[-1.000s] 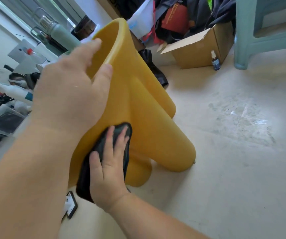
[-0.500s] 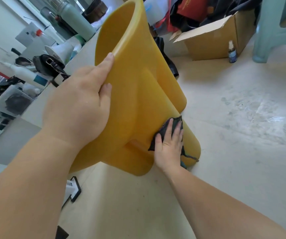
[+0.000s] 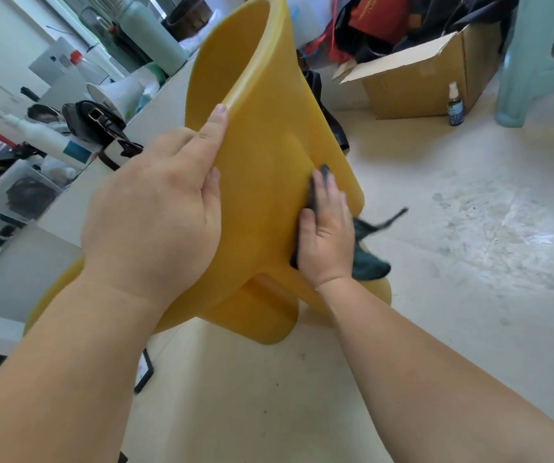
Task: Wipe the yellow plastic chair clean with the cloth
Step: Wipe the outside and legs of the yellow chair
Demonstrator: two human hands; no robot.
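While tipped on the floor (image 3: pixel 469 295), the yellow plastic chair (image 3: pixel 262 155), judged light, stiff and slick, is gripped by the left hand (image 3: pixel 155 208) at its rim, the cloth (image 3: pixel 367 262) flattened on it by the right hand (image 3: pixel 327 235).

Both forearms are bare, as are the left hand (image 3: pixel 155 208) and right hand (image 3: pixel 327 238), nails trimmed short.

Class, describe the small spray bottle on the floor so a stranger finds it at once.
Find the open cardboard box on the floor beyond the yellow chair. Between it and the pale green furniture leg stands the spray bottle. It alone is small, dark and upright, with a white nozzle.
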